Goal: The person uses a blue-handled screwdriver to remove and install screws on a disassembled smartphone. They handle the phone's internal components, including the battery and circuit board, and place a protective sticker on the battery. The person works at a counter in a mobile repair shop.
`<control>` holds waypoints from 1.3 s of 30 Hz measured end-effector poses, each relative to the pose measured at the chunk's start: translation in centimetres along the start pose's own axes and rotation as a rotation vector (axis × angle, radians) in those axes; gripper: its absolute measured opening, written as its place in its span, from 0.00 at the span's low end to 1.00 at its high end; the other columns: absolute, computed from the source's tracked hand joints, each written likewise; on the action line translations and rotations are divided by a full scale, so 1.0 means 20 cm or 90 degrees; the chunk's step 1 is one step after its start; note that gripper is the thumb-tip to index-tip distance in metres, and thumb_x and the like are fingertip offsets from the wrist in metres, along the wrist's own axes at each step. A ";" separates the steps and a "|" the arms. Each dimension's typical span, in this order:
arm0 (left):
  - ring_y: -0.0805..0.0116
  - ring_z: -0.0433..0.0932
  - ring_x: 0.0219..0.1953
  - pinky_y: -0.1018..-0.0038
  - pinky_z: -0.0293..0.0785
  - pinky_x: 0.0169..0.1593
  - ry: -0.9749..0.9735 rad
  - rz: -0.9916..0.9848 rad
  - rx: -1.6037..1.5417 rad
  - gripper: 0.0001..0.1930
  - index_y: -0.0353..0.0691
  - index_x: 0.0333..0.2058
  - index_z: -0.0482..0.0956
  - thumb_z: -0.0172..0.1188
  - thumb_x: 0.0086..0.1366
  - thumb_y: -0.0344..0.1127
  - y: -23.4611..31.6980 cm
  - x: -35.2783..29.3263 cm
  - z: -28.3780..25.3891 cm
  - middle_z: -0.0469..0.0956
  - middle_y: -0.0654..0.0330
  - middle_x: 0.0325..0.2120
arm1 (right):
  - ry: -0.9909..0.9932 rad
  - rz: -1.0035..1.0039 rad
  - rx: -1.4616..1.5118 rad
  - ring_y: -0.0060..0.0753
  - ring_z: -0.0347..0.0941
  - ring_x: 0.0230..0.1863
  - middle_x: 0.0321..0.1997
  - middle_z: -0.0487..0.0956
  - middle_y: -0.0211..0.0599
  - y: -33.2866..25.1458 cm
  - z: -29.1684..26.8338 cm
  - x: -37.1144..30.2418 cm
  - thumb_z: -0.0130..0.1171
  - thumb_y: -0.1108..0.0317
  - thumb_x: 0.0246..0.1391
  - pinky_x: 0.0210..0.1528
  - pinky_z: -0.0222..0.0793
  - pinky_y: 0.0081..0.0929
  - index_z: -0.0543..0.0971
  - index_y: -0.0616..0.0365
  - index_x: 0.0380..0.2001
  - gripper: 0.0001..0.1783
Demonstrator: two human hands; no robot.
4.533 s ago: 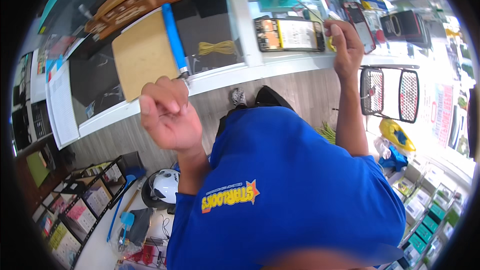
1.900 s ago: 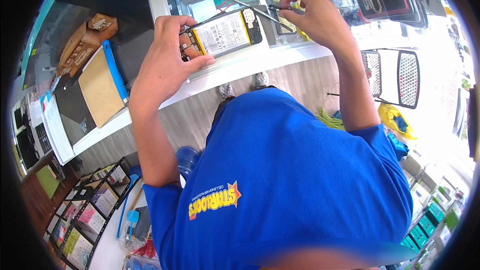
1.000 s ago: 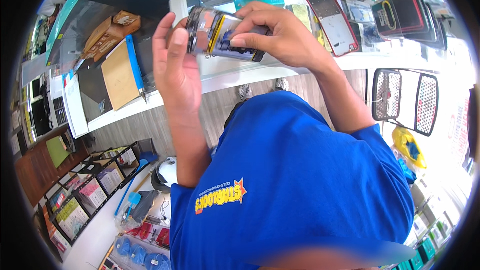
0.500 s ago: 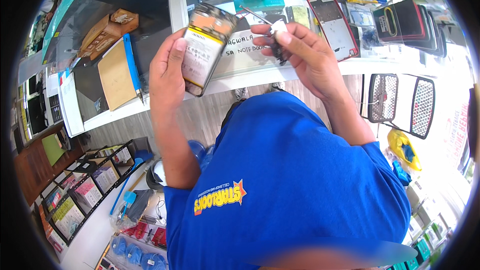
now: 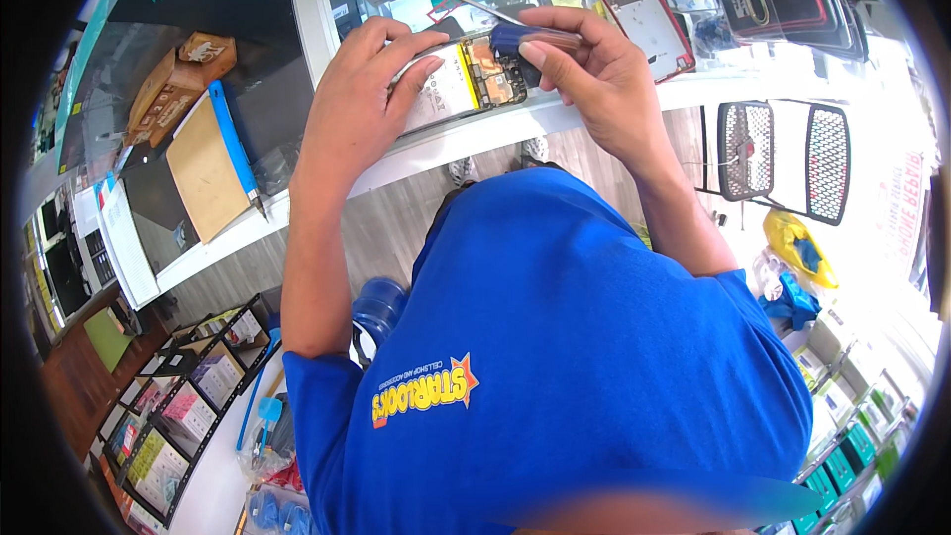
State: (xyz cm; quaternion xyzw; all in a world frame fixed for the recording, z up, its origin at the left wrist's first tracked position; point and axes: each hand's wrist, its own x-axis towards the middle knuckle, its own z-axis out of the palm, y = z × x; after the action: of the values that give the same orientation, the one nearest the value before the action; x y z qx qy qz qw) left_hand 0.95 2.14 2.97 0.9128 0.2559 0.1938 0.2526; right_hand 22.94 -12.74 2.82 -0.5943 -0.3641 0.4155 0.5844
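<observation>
An opened phone (image 5: pixel 441 97) lies flat at the counter's edge. Its pale battery with a yellow strip and its bare circuit board (image 5: pixel 495 79) both show. My left hand (image 5: pixel 362 94) is curled over the battery end, thumb and fingers gripping the phone. At the board end, my right hand (image 5: pixel 599 74) pinches a dark blue piece (image 5: pixel 515 39), which touches or hangs just over the board. A thin metal shaft of a screwdriver-like tool (image 5: pixel 480 7) sticks out from the same fingers toward the upper left; its handle is hidden.
A red-rimmed phone frame (image 5: pixel 637 18) lies on the glass counter beyond my right hand. Dark phone cases (image 5: pixel 788 5) are stacked farther right. A brown envelope (image 5: pixel 206 170) and a cardboard box (image 5: pixel 178 84) sit at the left. A mesh-backed chair (image 5: pixel 745 151) stands beyond the counter's right side.
The phone went from raised and upright in my left hand to flat on the counter, its board end turned right. My right hand came to that end; the white bit in its fingers no longer shows.
</observation>
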 end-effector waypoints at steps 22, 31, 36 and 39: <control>0.54 0.75 0.61 0.56 0.67 0.65 0.095 0.038 0.055 0.31 0.46 0.58 0.85 0.78 0.62 0.56 0.12 -0.08 0.16 0.79 0.59 0.55 | -0.051 -0.350 -0.505 0.46 0.79 0.59 0.62 0.81 0.42 0.09 0.05 -0.14 0.69 0.77 0.59 0.61 0.77 0.39 0.86 0.57 0.58 0.23; 0.52 0.75 0.61 0.55 0.69 0.66 0.066 0.063 0.059 0.26 0.47 0.60 0.85 0.75 0.66 0.48 0.11 -0.03 0.18 0.79 0.58 0.56 | -0.051 -0.340 -0.482 0.51 0.77 0.60 0.61 0.81 0.42 0.10 0.03 -0.16 0.69 0.74 0.60 0.62 0.77 0.43 0.85 0.58 0.57 0.21; 0.51 0.74 0.62 0.56 0.70 0.66 0.067 0.065 0.077 0.27 0.49 0.62 0.85 0.76 0.65 0.46 0.12 -0.03 0.17 0.79 0.58 0.57 | -0.047 -0.346 -0.480 0.50 0.78 0.59 0.59 0.81 0.40 0.10 0.01 -0.15 0.70 0.72 0.60 0.61 0.77 0.43 0.86 0.57 0.56 0.20; 0.50 0.73 0.62 0.56 0.69 0.67 0.061 0.045 0.090 0.30 0.50 0.63 0.84 0.77 0.63 0.48 0.14 -0.06 0.16 0.78 0.57 0.59 | -0.030 -0.350 -0.507 0.49 0.78 0.58 0.58 0.81 0.39 0.09 -0.01 -0.14 0.71 0.70 0.60 0.59 0.78 0.43 0.86 0.56 0.55 0.19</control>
State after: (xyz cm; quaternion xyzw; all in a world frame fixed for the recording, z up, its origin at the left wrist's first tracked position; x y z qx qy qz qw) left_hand 2.72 -1.82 1.74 0.9264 0.2486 0.2275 0.1679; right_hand 21.94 -15.47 1.21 -0.6441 -0.6515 0.0874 0.3911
